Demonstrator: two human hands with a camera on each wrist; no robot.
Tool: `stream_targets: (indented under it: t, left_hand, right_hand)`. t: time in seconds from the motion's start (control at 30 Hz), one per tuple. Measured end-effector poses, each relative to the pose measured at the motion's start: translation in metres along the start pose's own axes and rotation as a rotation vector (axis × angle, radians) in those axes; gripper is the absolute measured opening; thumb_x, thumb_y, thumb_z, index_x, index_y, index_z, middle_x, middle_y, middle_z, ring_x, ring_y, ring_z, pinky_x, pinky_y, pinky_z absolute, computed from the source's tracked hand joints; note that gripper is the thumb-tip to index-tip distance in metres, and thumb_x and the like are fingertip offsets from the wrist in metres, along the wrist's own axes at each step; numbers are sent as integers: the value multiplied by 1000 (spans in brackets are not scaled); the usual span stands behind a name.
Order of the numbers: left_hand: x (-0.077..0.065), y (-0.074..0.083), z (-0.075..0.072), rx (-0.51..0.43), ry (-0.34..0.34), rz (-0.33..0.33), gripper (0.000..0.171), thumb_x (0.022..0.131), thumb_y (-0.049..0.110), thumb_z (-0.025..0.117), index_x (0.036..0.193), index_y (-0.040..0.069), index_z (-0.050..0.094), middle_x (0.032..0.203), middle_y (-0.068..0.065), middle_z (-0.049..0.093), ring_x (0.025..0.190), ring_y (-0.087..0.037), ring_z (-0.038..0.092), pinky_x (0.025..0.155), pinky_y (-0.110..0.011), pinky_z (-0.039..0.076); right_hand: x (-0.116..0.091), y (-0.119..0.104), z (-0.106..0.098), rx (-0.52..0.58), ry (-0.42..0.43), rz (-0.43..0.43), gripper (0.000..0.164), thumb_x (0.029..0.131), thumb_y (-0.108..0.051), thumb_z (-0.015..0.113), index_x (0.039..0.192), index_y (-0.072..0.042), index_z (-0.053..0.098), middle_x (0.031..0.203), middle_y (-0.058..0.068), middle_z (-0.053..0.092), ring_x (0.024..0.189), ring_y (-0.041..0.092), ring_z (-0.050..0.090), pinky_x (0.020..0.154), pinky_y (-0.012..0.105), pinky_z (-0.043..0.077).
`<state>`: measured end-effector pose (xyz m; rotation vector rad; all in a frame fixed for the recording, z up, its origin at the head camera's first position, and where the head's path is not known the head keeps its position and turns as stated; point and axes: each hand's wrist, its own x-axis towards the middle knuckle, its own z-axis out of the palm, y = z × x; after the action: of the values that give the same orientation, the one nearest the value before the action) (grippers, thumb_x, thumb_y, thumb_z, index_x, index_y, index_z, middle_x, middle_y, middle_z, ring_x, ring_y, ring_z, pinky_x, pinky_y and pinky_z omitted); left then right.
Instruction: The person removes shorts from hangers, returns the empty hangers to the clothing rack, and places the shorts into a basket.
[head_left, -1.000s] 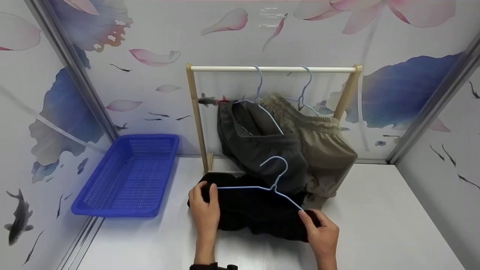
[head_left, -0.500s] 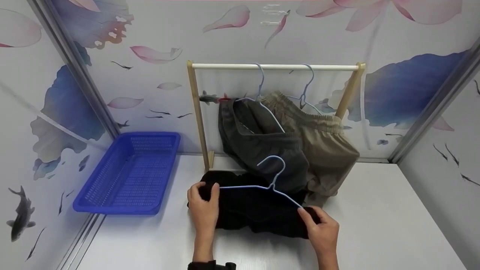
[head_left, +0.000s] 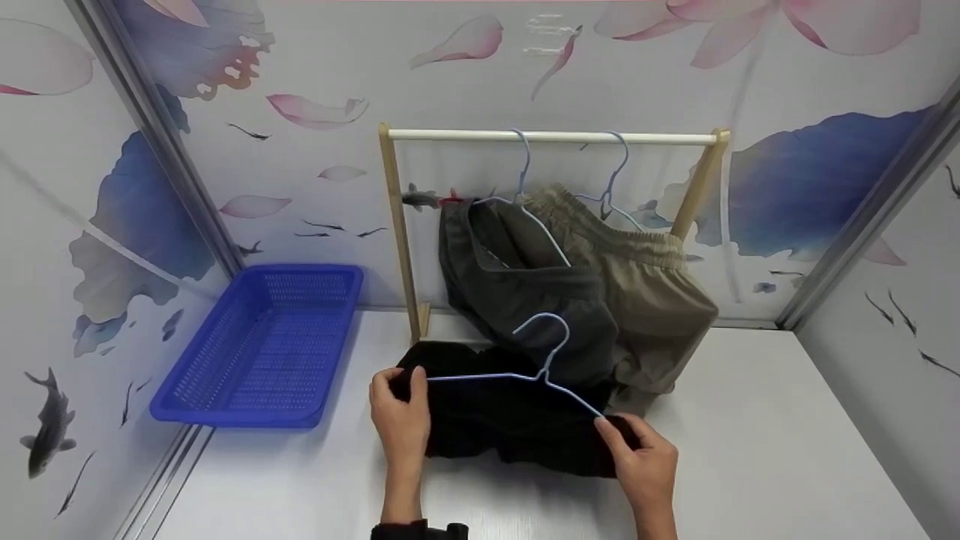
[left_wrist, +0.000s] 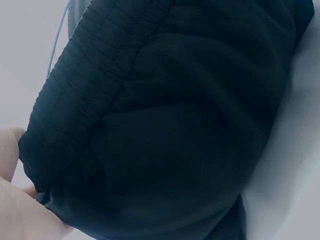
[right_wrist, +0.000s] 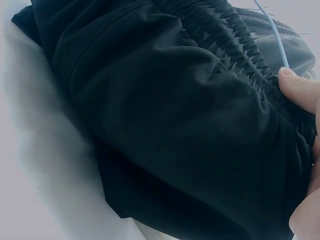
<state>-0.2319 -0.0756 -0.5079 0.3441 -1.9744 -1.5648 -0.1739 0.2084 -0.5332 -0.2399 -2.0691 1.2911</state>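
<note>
A pair of black shorts (head_left: 487, 424) with a gathered elastic waistband is held low over the white table, in front of the rack. A light blue wire hanger (head_left: 480, 376) sits along the waistband, its hook standing up above it. My left hand (head_left: 401, 420) pinches the waistband at its left end, thumb on the hanger's arm. At the other end my right hand (head_left: 646, 465) grips the waistband, with the thumb at the hanger's right tip. Both wrist views show the shorts' front (left_wrist: 190, 130) hanging in loose folds; the hanger's ends are hidden by fingers and cloth.
Behind stands a small rack with a white rail (head_left: 450, 136) and wooden legs. Dark grey shorts (head_left: 555, 300) and khaki shorts (head_left: 652, 292) hang there on blue hangers. A blue plastic basket (head_left: 322, 375) lies at the left. Printed wall panels enclose the table (head_left: 765, 450).
My left hand has shifted slightly to the left along with its end of the waistband. My right hand keeps its place and grip. The head view has moved a little.
</note>
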Motion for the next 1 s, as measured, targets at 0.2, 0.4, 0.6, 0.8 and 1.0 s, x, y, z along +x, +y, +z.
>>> stream_targets:
  t: [0.2,0.4,0.6,0.8,1.0]
  left_hand:
    - [1,0,1,-32,-4,-4,25,93,21,65,110,3,63,109,-15,59,106,-28,54,95,-45,39]
    - [2,-1,-1,-52,-23,-24,20,95,20,62,109,5,65,105,-13,60,101,-24,54,91,-42,41]
    - [5,-1,-5,-142,-67,-152,23,98,22,58,111,4,65,108,-12,63,99,-20,53,86,-32,41]
    - [6,-2,-9,-214,-116,-266,27,101,26,52,115,6,64,113,-10,59,98,-16,50,82,-26,41]
    - [6,-4,-13,-266,-147,-278,33,104,31,46,117,5,62,127,-13,55,115,-21,48,97,-36,38]
  right_hand:
    - [-1,1,-2,-22,3,19,9,77,-14,83,81,-13,75,80,1,73,72,-1,63,69,11,46]
    - [-2,2,-5,-6,3,30,9,76,-12,83,80,-13,75,78,-1,73,71,0,63,69,11,46]
    - [-4,4,-4,5,3,12,9,76,-10,83,81,-11,75,78,0,72,70,1,64,68,11,46]
    - [-4,4,-2,-10,-1,21,9,76,-11,83,81,-11,76,78,0,73,71,0,64,68,12,46]
    - [-6,3,1,-16,-3,31,9,77,-13,82,81,-11,75,80,2,73,71,1,63,69,13,46]
